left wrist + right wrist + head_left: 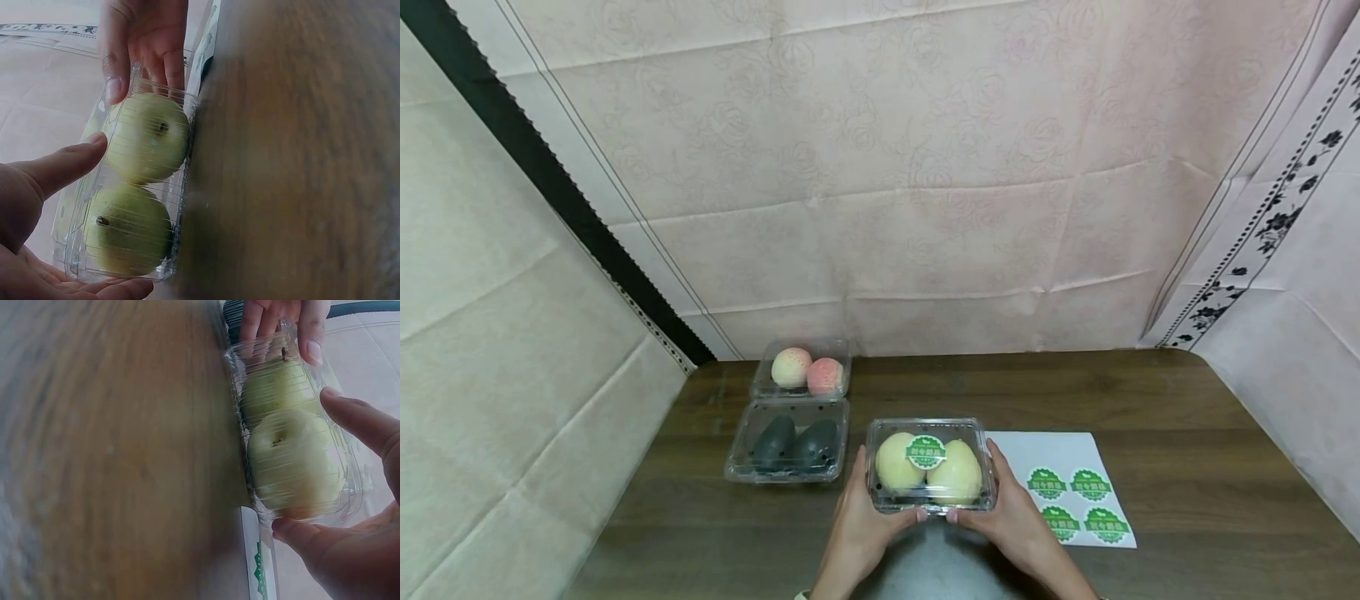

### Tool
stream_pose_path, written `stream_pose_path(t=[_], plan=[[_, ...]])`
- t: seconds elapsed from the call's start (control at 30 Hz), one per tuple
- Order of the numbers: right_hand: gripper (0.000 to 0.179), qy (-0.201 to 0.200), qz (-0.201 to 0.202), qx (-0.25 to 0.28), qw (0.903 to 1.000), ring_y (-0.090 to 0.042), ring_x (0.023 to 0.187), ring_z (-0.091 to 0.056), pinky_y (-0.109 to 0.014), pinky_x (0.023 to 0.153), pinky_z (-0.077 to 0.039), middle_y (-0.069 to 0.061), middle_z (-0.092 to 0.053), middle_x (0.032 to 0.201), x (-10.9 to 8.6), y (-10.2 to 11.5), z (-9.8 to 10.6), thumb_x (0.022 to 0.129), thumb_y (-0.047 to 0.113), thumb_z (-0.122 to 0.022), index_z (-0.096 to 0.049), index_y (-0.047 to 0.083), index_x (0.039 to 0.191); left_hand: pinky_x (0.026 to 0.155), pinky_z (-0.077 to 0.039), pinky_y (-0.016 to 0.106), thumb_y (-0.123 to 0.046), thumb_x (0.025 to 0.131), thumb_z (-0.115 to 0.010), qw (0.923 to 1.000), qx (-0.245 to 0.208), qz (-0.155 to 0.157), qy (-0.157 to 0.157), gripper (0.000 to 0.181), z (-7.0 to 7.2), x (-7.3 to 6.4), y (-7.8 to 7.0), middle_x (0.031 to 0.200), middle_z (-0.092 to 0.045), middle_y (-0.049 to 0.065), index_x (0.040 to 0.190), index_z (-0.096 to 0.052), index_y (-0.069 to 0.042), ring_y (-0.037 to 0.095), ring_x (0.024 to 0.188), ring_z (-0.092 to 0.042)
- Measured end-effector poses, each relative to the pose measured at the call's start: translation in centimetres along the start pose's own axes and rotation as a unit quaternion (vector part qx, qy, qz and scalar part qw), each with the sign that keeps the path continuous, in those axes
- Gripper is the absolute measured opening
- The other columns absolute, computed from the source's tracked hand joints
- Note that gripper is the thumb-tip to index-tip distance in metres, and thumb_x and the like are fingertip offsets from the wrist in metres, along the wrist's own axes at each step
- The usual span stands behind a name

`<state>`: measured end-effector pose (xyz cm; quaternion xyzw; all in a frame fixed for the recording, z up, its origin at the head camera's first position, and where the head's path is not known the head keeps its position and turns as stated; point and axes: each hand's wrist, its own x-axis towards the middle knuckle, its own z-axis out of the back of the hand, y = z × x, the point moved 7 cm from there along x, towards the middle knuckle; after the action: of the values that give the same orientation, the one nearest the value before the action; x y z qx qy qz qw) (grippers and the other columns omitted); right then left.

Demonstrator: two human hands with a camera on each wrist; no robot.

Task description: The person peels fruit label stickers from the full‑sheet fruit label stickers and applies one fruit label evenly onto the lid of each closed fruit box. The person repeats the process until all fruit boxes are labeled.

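Note:
Both hands hold a clear plastic clamshell box (931,498) from its two sides, thumbs along the near edge. Inside lie two pale green pears (953,473), their stems visible in the left wrist view. A round green and white sticker (925,452) is on the lid. My left hand (867,523) grips the box's left side, and my right hand (1003,518) grips its right side. In the right wrist view the right thumb (359,422) lies by the lid edge while fingers reach along the end of the box.
A sheet of green stickers (1078,454) lies right of the box. To the left stands a clear box with two dark green oval fruits (816,443). Behind it is another box with two pinkish peaches (825,377). A cloth-covered wall (940,250) rises behind the wooden table (1210,483).

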<state>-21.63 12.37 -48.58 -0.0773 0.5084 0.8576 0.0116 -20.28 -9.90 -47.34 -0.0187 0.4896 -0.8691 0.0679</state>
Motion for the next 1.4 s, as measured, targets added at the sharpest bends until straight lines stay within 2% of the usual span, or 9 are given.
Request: stream_pose_path(t=[0.63, 0.73, 0.77, 0.87, 0.93, 1.0, 1.1, 1.23, 1.4], plan=[[0.126, -0.002, 0.003, 0.031, 0.9995, -0.042, 0.137, -0.04, -0.059, 0.112, -0.031, -0.03, -0.033, 0.153, 0.6, -0.1, -0.1, 0.065, 0.036, -0.093, -0.013, 0.003, 0.157, 0.11, -0.035, 0.058, -0.032, 0.056, -0.098, 0.9997, -0.022, 0.0, -0.009, 0.127, -0.4, 0.9, 0.1, 0.15, -0.041, 0.025, 0.155, -0.024, 0.001, 0.04, 0.136, -0.042], [0.126, -0.007, 0.007, 0.032, 0.9995, -0.038, 0.124, -0.052, -0.051, 0.099, -0.047, -0.03, -0.035, 0.152, 0.8, 0.1, 0.0, 0.066, 0.036, -0.093, -0.013, 0.004, 0.158, 0.11, -0.035, 0.057, -0.031, 0.057, -0.098, 0.9997, -0.022, -0.006, -0.012, 0.127, -0.3, 1.1, 0.0, 0.15, -0.042, 0.025, 0.154, -0.024, 0.002, 0.04, 0.136, -0.043], [0.126, -0.008, 0.005, 0.035, 0.9993, -0.038, 0.113, -0.059, -0.048, 0.088, -0.053, -0.03, -0.036, 0.152, 0.8, 0.1, -0.1, 0.065, 0.035, -0.093, -0.013, 0.005, 0.158, 0.11, -0.035, 0.057, -0.031, 0.057, -0.097, 0.9997, -0.021, -0.008, -0.013, 0.126, -0.3, 1.1, -0.1, 0.15, -0.042, 0.025, 0.154, -0.024, 0.002, 0.04, 0.136, -0.043], [0.125, -0.01, 0.004, 0.045, 0.9989, -0.032, 0.09, -0.063, -0.04, 0.06, -0.055, -0.03, -0.038, 0.151, 1.1, 0.1, -0.1, 0.065, 0.033, -0.094, -0.014, 0.008, 0.158, 0.11, -0.035, 0.057, -0.031, 0.057, -0.097, 0.9997, -0.015, -0.013, -0.017, 0.126, -0.2, 1.3, -0.2, 0.15, -0.042, 0.025, 0.154, -0.025, 0.003, 0.04, 0.136, -0.043], [0.124, -0.012, 0.009, 0.05, 0.9987, -0.032, 0.095, -0.063, -0.039, 0.067, -0.056, -0.029, -0.038, 0.151, 1.2, 0.2, -0.1, 0.065, 0.031, -0.094, -0.015, 0.008, 0.158, 0.11, -0.035, 0.057, -0.03, 0.057, -0.097, 0.9996, -0.014, -0.017, -0.017, 0.126, -0.2, 1.4, -0.4, 0.15, -0.043, 0.025, 0.154, -0.025, 0.003, 0.04, 0.136, -0.042], [0.123, -0.015, 0.017, 0.046, 0.9987, -0.036, 0.112, -0.059, -0.046, 0.086, -0.054, -0.029, -0.037, 0.152, 1.4, 0.3, 0.1, 0.066, 0.031, -0.093, -0.014, 0.006, 0.158, 0.11, -0.035, 0.057, -0.03, 0.057, -0.097, 0.9994, -0.016, -0.023, -0.019, 0.125, -0.2, 1.6, -0.6, 0.149, -0.043, 0.025, 0.154, -0.025, 0.004, 0.04, 0.136, -0.043], [0.123, -0.015, 0.028, 0.044, 0.9985, -0.039, 0.136, -0.042, -0.054, 0.11, -0.036, -0.03, -0.034, 0.153, 1.7, 0.4, 0.2, 0.068, 0.032, -0.092, -0.013, 0.004, 0.158, 0.111, -0.035, 0.055, -0.028, 0.058, -0.097, 0.9992, -0.021, -0.028, -0.019, 0.125, -0.3, 1.9, -0.8, 0.149, -0.044, 0.024, 0.154, -0.024, 0.005, 0.039, 0.136, -0.043], [0.124, -0.009, 0.028, 0.055, 0.998, -0.041, 0.142, -0.031, -0.056, 0.114, -0.028, -0.031, -0.028, 0.155, 2.1, 0.3, 0.1, 0.068, 0.031, -0.092, -0.011, 0.002, 0.158, 0.111, -0.035, 0.055, -0.029, 0.058, -0.097, 0.9992, -0.018, -0.03, -0.018, 0.125, -0.5, 2.2, -0.8, 0.149, -0.044, 0.025, 0.153, -0.024, 0.005, 0.039, 0.136, -0.043], [0.124, -0.006, 0.03, 0.077, 0.9965, -0.041, 0.143, -0.031, -0.056, 0.114, -0.029, -0.03, -0.029, 0.156, 2.4, 0.2, 0.1, 0.067, 0.028, -0.093, -0.012, 0.002, 0.157, 0.11, -0.036, 0.057, -0.029, 0.058, -0.097, 0.9993, -0.009, -0.031, -0.018, 0.124, -0.6, 2.6, -0.8, 0.147, -0.043, 0.029, 0.153, -0.025, 0.005, 0.042, 0.135, -0.043]])
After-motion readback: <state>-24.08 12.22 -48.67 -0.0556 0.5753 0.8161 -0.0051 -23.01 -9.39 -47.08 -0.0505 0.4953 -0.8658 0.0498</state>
